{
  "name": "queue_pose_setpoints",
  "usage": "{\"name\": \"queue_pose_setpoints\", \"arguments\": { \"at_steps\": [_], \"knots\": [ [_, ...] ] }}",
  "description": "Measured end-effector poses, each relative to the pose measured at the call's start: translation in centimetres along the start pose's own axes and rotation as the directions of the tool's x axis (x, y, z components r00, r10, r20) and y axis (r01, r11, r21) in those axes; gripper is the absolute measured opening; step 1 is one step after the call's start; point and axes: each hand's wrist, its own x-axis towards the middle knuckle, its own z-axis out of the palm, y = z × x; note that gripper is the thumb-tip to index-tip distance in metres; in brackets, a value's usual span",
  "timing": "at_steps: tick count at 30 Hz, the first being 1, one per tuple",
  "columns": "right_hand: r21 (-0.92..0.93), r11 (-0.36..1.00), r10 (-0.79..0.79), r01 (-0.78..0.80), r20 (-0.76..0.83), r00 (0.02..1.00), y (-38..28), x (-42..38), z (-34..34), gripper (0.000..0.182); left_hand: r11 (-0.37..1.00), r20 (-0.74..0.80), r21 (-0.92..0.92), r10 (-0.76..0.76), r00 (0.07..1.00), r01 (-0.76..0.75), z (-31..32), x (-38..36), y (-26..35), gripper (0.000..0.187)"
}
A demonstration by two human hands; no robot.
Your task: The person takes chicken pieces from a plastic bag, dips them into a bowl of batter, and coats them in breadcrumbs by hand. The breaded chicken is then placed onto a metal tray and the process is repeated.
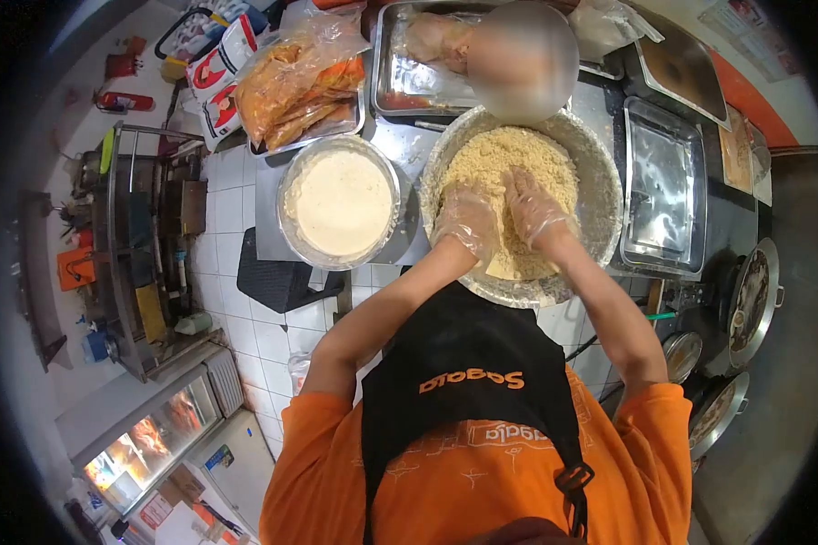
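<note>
A large metal bowl [600,182] stands in front of me, filled with crumbly pale-yellow coating [509,150]. Both my hands wear clear plastic gloves and are in this crumb. My left hand [466,218] is at the left side of the bowl, its fingers partly sunk in the crumb. To its right, my right hand [533,207] rests with stretched fingers against the crumb. Whatever may lie under the fingers is hidden. Left of the large bowl sits a round bowl [291,218] of creamy pale batter [341,202].
A tray [361,113] with bagged orange meat [295,86] is at back left. Behind the large bowl, a metal tray [393,68] holds pale meat [436,38], beside a blurred area. Another metal tray [665,182] lies right. Round pans [754,304] stand farther right.
</note>
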Motion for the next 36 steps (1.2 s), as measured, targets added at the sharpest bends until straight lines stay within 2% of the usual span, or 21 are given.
{"name": "queue_pose_setpoints", "arguments": {
  "at_steps": [1, 3, 4, 6, 7, 8, 10, 12, 14, 15, 16, 18, 19, 20, 21, 22, 24, 28, 32, 34, 36],
  "knots": [
    [-0.005, 1.000, 0.002, -0.002, -0.006, 1.000, 1.2, 0.7, -1.9, 0.057, 0.995, -0.140, -0.097, -0.006, 0.990, -0.007, 1.1, -0.4, -0.2, 0.046],
    [0.448, 0.807, 0.192, -0.385, 0.417, 0.888, 4.2, 2.3, -7.1, 0.044, 0.980, -0.291, -0.196, -0.040, 0.956, -0.018, 0.8, -0.9, -1.2, 0.043],
    [0.447, 0.811, 0.188, -0.378, 0.412, 0.891, 3.9, 2.4, -6.6, 0.044, 0.975, -0.190, -0.216, 0.008, 0.982, -0.049, -0.5, -1.6, -1.7, 0.038],
    [0.567, 0.570, 0.545, -0.595, 0.281, 0.790, 2.3, 2.4, -3.8, 0.048, 0.969, -0.083, -0.235, 0.056, 0.995, -0.074, 0.0, -1.9, -2.7, 0.033],
    [0.572, 0.563, 0.547, -0.596, 0.283, 0.788, 1.4, 2.6, -2.2, 0.048, 0.946, -0.320, -0.292, 0.041, 0.946, -0.140, 2.1, -1.1, -3.3, 0.029],
    [0.687, 0.423, 0.528, -0.590, 0.343, 0.777, 0.7, 3.2, -0.5, 0.052, 0.918, -0.542, -0.332, 0.002, 0.841, -0.216, 3.2, -0.7, -3.7, 0.025],
    [0.830, 0.092, 0.458, -0.550, 0.455, 0.764, -0.5, 3.6, 1.6, 0.061, 0.834, -0.483, -0.532, -0.159, 0.861, -0.145, -0.2, -2.6, -3.7, 0.028],
    [0.861, 0.070, 0.461, -0.504, 0.421, 0.781, -0.2, 2.9, -0.1, 0.054, 0.701, -0.397, -0.710, -0.314, 0.862, -0.072, -1.2, -3.2, -4.4, 0.032],
    [0.955, -0.282, 0.464, -0.086, 0.214, 0.860, 0.6, 1.6, -2.0, 0.039, 0.573, -0.426, -0.807, -0.401, 0.811, -0.140, -0.3, -2.9, -5.3, 0.039],
    [0.694, -0.716, 0.458, 0.080, 0.381, 0.803, 1.8, 1.7, 1.3, 0.038, 0.566, -0.420, -0.813, -0.404, 0.813, -0.139, -0.6, -3.1, -5.5, 0.039],
    [0.697, -0.713, 0.459, 0.077, 0.381, 0.802, 1.5, 1.7, -1.5, 0.038, 0.473, -0.326, -0.873, -0.385, 0.863, -0.118, -1.5, -3.2, -5.8, 0.041],
    [0.969, -0.171, 0.558, -0.179, 0.245, 0.793, 0.9, 0.6, -7.3, 0.050, 0.375, -0.230, -0.923, -0.347, 0.909, -0.090, -2.4, -3.3, -5.7, 0.044],
    [0.969, -0.169, 0.563, -0.179, 0.244, 0.790, 0.6, 0.0, -8.3, 0.050, 0.410, -0.247, -0.908, -0.360, 0.899, -0.085, -2.7, -3.1, -5.5, 0.043],
    [0.963, 0.149, 0.524, -0.226, 0.117, 0.843, 0.2, -0.8, -9.1, 0.052, 0.444, -0.264, -0.893, -0.373, 0.889, -0.079, -2.8, -2.9, -5.4, 0.043],
    [0.860, 0.452, 0.444, -0.238, 0.015, 0.896, -0.2, -1.4, -9.5, 0.054, 0.444, -0.265, -0.892, -0.369, 0.891, -0.081, -2.0, -2.6, -5.3, 0.043],
    [0.859, 0.453, 0.446, -0.238, 0.013, 0.895, -0.5, -2.0, -9.3, 0.054, 0.576, -0.409, -0.803, -0.341, 0.846, -0.156, -0.8, -2.1, -5.4, 0.044],
    [0.450, 0.645, 0.510, -0.618, 0.349, 0.786, -1.1, -2.9, -7.9, 0.048, 0.694, -0.543, -0.685, -0.284, 0.790, -0.221, -0.2, -1.7, -5.1, 0.045],
    [0.390, 0.588, 0.637, -0.709, 0.318, 0.703, -3.8, -1.5, 0.3, 0.043, 0.773, -0.305, -0.634, -0.235, 0.923, -0.012, -1.7, -2.2, -4.0, 0.048],
    [0.734, 0.531, 0.437, -0.423, 0.190, 0.879, -2.5, -1.5, -2.0, 0.044, 0.831, -0.377, -0.554, -0.190, 0.906, -0.056, -0.2, -1.1, -4.0, 0.059],
    [0.506, 0.725, 0.381, -0.466, 0.270, 0.885, -2.8, -0.9, -1.3, 0.042, 0.888, -0.377, -0.455, -0.119, 0.918, -0.072, -0.8, -1.1, -3.8, 0.062],
    [0.531, 0.583, 0.404, -0.615, 0.467, 0.786, -3.2, 0.3, -1.4, 0.037, 0.929, -0.372, -0.358, -0.049, 0.927, -0.094, -1.0, -0.8, -3.6, 0.065]
  ]
}}
